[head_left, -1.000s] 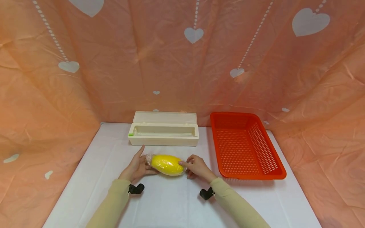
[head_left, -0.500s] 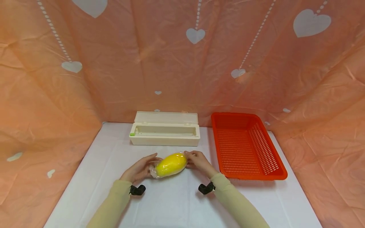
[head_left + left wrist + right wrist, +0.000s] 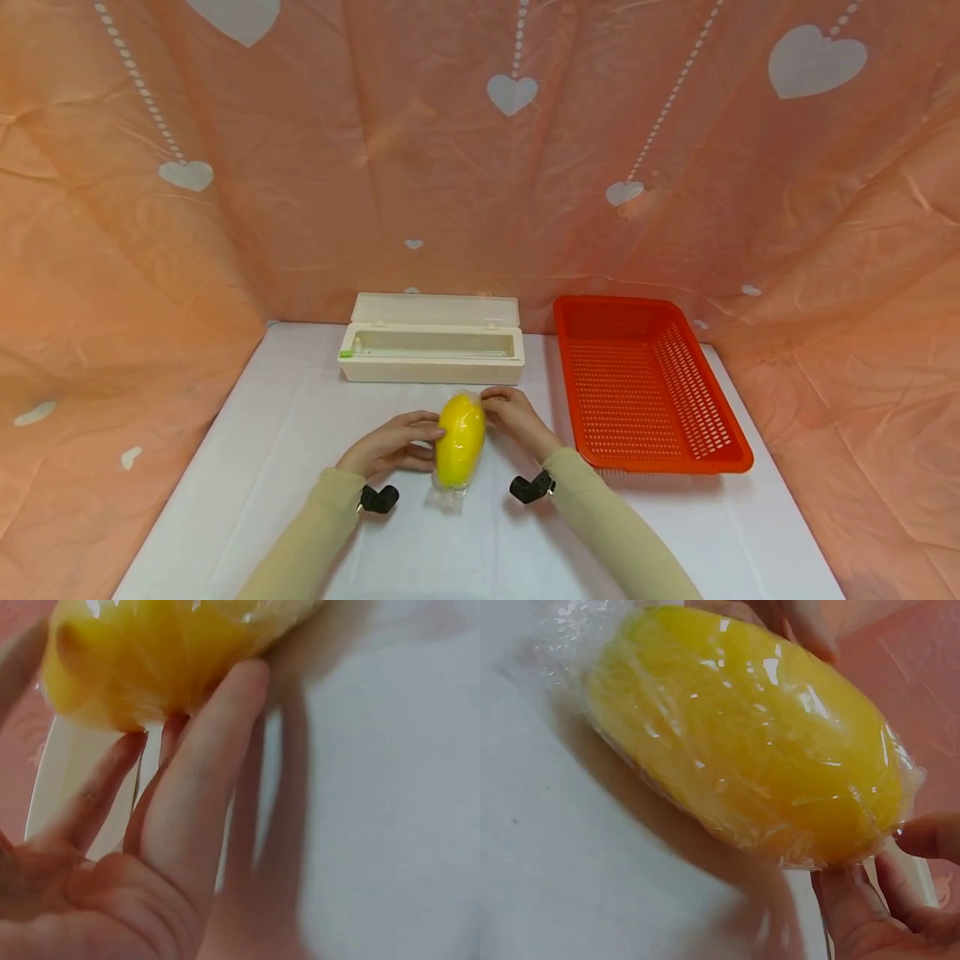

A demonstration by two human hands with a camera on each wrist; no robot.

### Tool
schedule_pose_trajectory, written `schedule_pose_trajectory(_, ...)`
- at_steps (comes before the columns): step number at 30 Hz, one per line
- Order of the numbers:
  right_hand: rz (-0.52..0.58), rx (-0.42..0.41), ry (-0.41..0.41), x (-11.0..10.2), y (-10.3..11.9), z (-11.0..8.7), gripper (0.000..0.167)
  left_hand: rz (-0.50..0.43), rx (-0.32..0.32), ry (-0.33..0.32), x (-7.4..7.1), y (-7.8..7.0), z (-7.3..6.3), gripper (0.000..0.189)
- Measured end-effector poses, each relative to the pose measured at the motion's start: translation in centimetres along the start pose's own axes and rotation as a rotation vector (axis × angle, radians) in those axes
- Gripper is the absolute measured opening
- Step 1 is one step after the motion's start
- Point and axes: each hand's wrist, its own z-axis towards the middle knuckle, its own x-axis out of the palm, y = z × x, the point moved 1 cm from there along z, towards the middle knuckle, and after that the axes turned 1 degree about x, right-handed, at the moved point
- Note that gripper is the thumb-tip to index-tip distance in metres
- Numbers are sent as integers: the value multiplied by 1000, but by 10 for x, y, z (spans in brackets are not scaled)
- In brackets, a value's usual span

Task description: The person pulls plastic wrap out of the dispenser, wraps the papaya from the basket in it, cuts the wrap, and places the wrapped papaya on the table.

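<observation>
A yellow mango (image 3: 461, 442), wrapped in clear plastic film, is held between both hands above the white table. Its long side runs front to back, and loose film (image 3: 448, 497) bunches at the near end. My left hand (image 3: 397, 444) grips it from the left; in the left wrist view, fingers (image 3: 199, 780) touch its underside. At the far right end, my right hand (image 3: 517, 417) pinches the wrapped tip, with the thumb (image 3: 934, 836) and fingers (image 3: 847, 904) on it in the right wrist view.
A long white box (image 3: 433, 371) with its lid raised and a green piece (image 3: 346, 354) at its left stands behind the hands. To the right is a red perforated basket (image 3: 663, 462). A pink curtain (image 3: 450, 167) with hearts surrounds the white table (image 3: 427, 558).
The wrapped mango has turned from lying crosswise to pointing front to back, its loose film end swinging toward the near side. My hands have come closer together, the right one shifting forward to the far end.
</observation>
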Motion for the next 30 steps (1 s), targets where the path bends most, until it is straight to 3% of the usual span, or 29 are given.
schedule_pose_trajectory(5, -6, -16, 10, 2, 1, 2, 33, 95, 7, -90, 0, -1, 5, 70)
schedule_pose_trajectory(9, 21, -18, 28, 2, 0, 3, 38, 147, 21, -125, -2, -3, 7, 69)
schedule_pose_trajectory(16, 63, -59, 68, 1, -2, 3, 42, 90, 46, -85, -3, -6, 9, 62)
schedule_pose_trajectory(23, 74, -38, 67, -1, -4, 4, 42, 43, 37, -116, -1, -9, 11, 63)
schedule_pose_trajectory(27, 120, -54, 93, -1, -6, 5, 41, 55, 26, -133, 0, -9, 13, 66)
schedule_pose_trajectory(30, 79, -102, 108, -3, -9, 5, 42, 75, 20, -158, 2, -9, 15, 70)
